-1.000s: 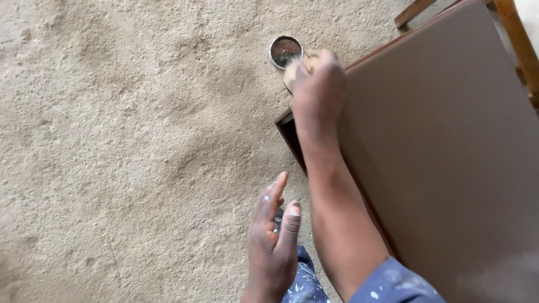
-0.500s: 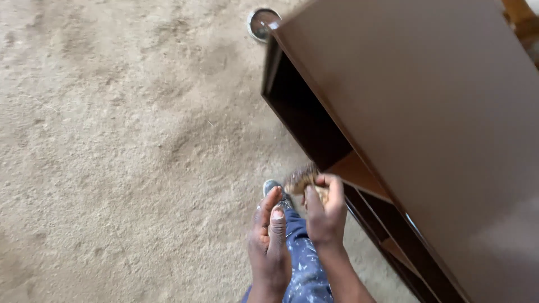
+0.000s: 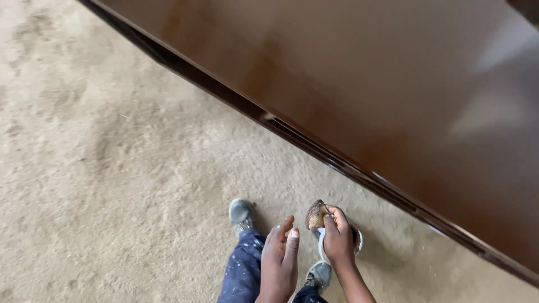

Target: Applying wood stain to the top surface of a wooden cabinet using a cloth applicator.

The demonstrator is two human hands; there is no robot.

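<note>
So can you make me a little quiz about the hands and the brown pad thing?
1. True or false: the right hand holds a brown stained pad.
2. What does the left hand hold? A) a brush B) nothing C) a hammer
3. Fill in: the glossy brown panel lies above a sandy ____.

Key: 1 true. The fingers pinch the pad over a small round tin. 2 B. The left hand is open, fingers straight. 3 floor. The person's grey shoe stands on it.
</note>
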